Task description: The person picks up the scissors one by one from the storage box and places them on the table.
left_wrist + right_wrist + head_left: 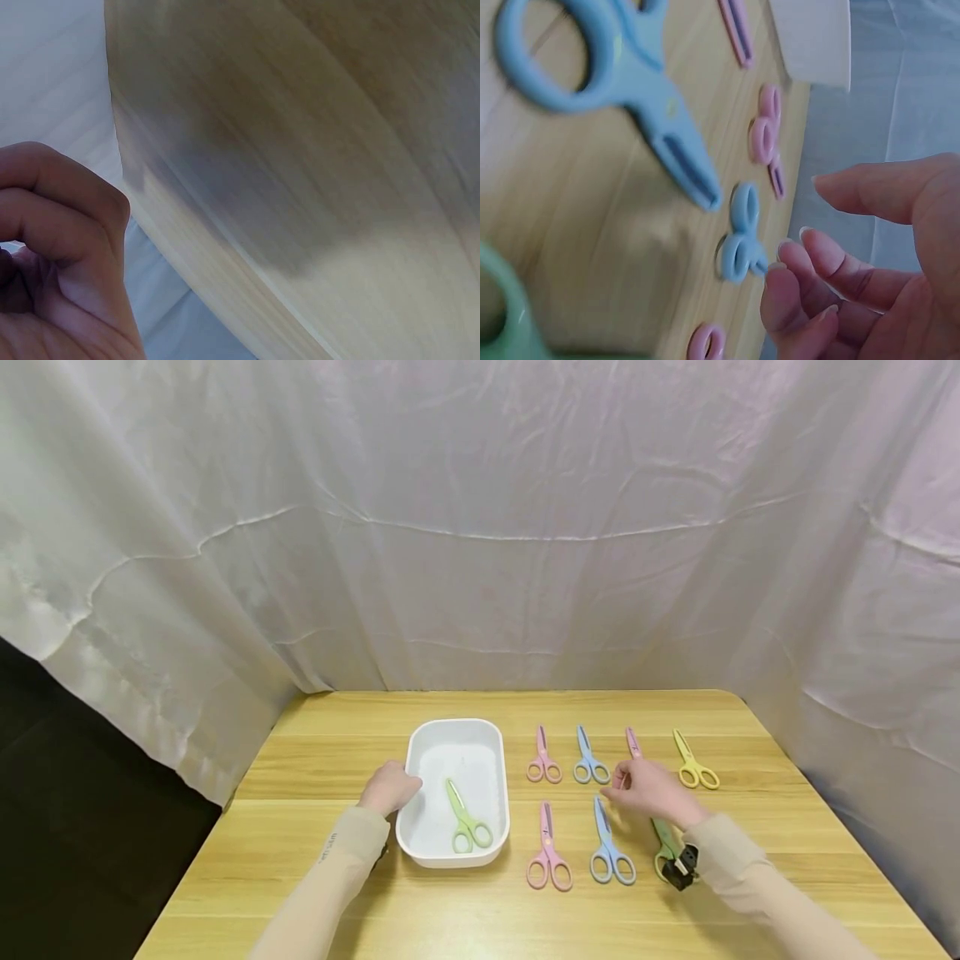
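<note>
My left hand (392, 787) grips the left rim of a white plastic tray (453, 861); its curled fingers (67, 195) show in the left wrist view. Inside the tray lies a pair of green scissors (467, 821). Over the scissors on the right side of the table hovers my right hand (654, 787), thumb and fingers parted with nothing between them. Beneath and beyond it, pink scissors (633, 742) are partly covered. Nearby are front blue scissors (607, 847) and back blue scissors (742, 232). Another green pair (663, 843) is partly hidden under the right wrist.
Pink scissors lie to the right of the tray, one back pair (543, 760) and one front pair (548, 852). At the far right are yellow scissors (693, 764). The wooden table (300, 877) meets a white curtain (480, 610) behind. A black wrist device (681, 867) sits at the right cuff.
</note>
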Tool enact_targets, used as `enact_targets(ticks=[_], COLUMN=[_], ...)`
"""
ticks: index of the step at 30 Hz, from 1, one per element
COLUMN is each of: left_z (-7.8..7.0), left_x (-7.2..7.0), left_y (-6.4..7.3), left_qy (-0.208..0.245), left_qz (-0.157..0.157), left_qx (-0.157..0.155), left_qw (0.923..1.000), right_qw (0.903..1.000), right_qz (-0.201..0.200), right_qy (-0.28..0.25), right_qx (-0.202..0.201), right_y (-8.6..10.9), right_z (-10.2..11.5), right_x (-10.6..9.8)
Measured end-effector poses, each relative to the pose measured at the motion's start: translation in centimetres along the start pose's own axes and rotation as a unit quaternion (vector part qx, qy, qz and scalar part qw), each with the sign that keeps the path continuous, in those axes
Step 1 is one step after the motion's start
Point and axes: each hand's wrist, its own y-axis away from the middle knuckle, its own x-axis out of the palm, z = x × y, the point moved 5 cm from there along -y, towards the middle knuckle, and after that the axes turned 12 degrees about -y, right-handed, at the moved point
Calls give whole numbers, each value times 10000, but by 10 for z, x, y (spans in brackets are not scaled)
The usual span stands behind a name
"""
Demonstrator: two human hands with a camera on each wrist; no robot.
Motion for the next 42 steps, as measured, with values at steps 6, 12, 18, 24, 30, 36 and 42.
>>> enact_targets(ticks=[6,12,18,24,30,36,42], left_z=[1,1,1,1,1,4,3], left_x=[1,1,1,1,3,6,5], left_y=[-2,-3,-2,-1,-4,-7,-7], left_qy=[-57,-54,-97,-85,-57,-86,22], left_qz=[-27,-35,-36,-37,-72,-8,10], left_qx=[-21,5,28,8,-8,-46,-69], left_qw=[10000,10000,9999,10000,10000,10000,10000], right_qw=[9991,9962,9956,9920,9856,9829,9799], right_qz=[38,147,256,311,484,627,766], right_qy=[-150,-364,-441,-544,-766,-695,-662], right_qx=[-395,-773,-781,-1096,-1430,-1585,-1721], right_y=[-9,-17,-24,-30,-36,-40,-44], right_z=[21,40,56,71,89,110,123], right_x=[9,20,30,40,53,65,76])
